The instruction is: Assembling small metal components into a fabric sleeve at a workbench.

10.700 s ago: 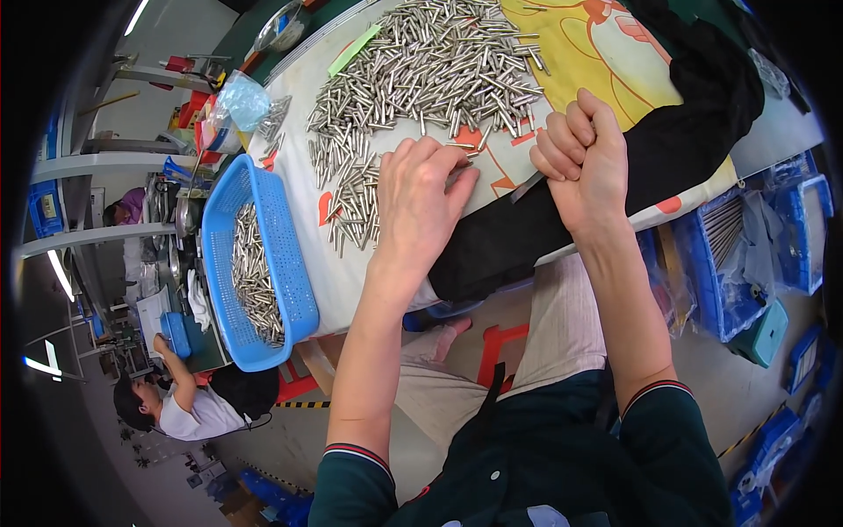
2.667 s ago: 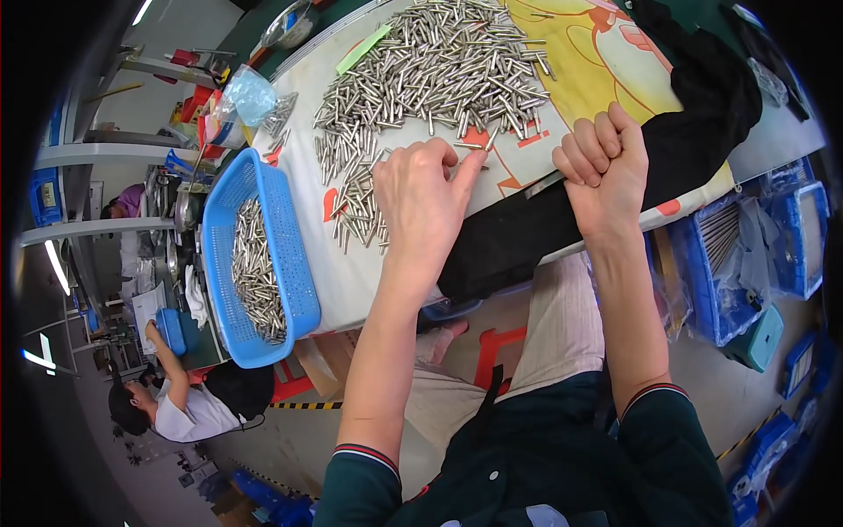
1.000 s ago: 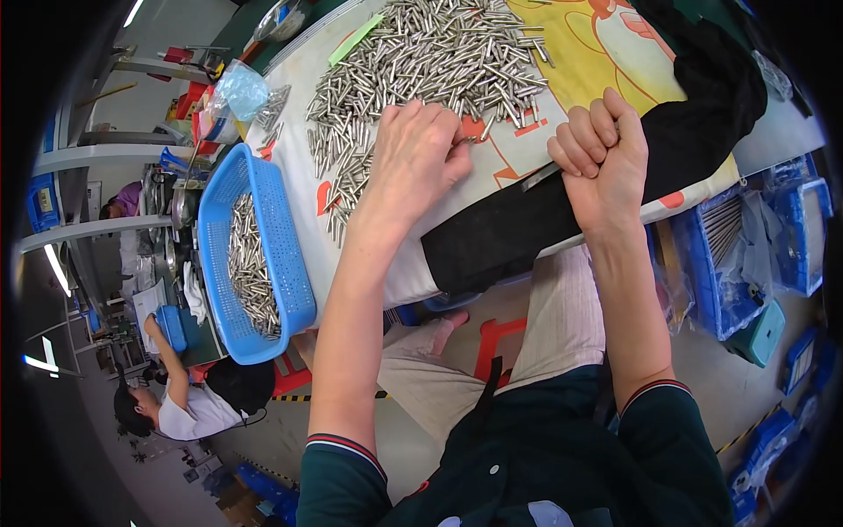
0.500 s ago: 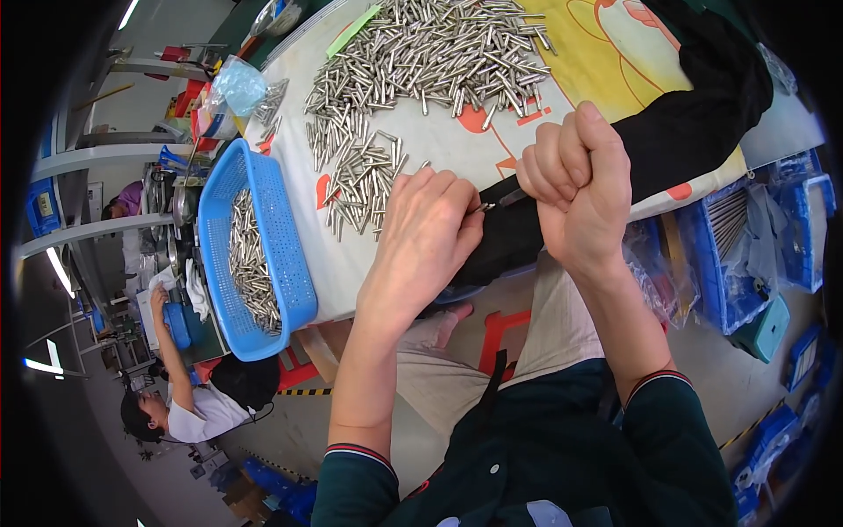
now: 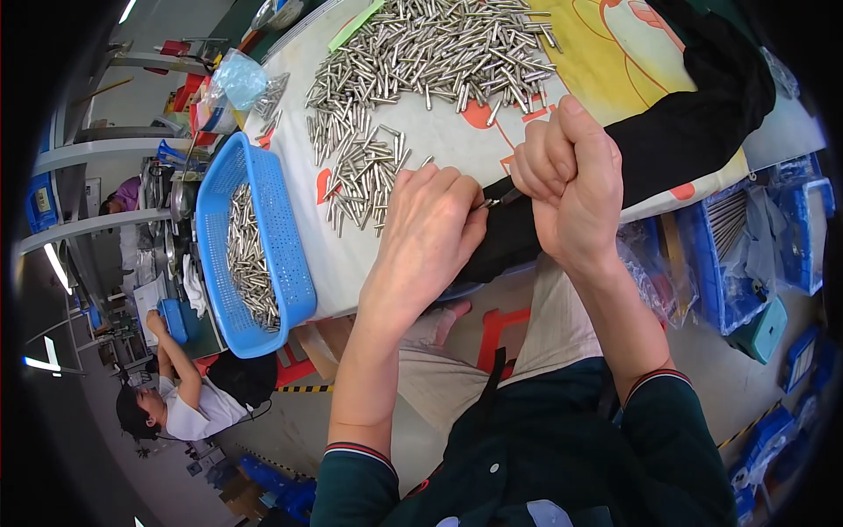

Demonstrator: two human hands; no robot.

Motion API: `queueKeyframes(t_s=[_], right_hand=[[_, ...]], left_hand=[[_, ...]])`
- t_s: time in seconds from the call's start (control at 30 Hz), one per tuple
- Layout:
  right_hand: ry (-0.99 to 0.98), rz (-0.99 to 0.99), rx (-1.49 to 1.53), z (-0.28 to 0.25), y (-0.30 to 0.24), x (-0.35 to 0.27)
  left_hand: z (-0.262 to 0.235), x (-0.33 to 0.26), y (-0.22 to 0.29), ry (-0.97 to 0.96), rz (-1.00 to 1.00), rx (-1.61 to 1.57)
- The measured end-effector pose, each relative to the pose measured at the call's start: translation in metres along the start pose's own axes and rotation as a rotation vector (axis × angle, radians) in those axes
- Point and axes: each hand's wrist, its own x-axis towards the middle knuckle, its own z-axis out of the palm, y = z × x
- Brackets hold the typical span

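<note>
My left hand (image 5: pixel 426 224) is closed, with a small metal pin (image 5: pixel 487 204) pinched between thumb and forefinger, only its end showing. My right hand (image 5: pixel 575 189) is a fist around a slim dark tool (image 5: pixel 511 195); most of it is hidden in the palm. The tool's tip meets or nearly meets the pin's end, just above a black cloth (image 5: pixel 667 145) at the table's near edge. Beyond my left hand lies a loose group of metal pins (image 5: pixel 360 184), joined to a large heap of pins (image 5: pixel 430 53) farther back.
A blue perforated basket (image 5: pixel 294 272) with more pins stands at the left. A green strip (image 5: pixel 356 26) lies on the heap. Blue bins (image 5: pixel 716 263) with rods and plastic wrap are low on the right. A co-worker (image 5: pixel 198 408) sits at the far left.
My right hand has shifted slightly left, bringing the tool's tip nearer the pin in my left hand. The co-worker's arm has lowered.
</note>
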Motion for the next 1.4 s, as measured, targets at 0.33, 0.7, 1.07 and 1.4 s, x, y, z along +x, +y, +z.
queueKeyframes(t_s=[0.33,0.7,1.07,1.4], right_hand=[[-0.071,-0.160,-0.371,0.015,0.015,-0.009],[0.038,-0.019,-0.033,0.004,0.006,0.001],[0.028,-0.020,-0.031,0.007,0.004,0.001],[0.007,-0.055,-0.255,0.016,0.007,-0.004]], left_hand=[[-0.001,0.001,0.000,-0.021,0.075,0.060],[0.001,0.001,0.000,0.021,0.068,0.042],[0.002,0.000,-0.001,0.018,0.052,0.030],[0.000,0.002,-0.002,-0.008,0.073,0.011]])
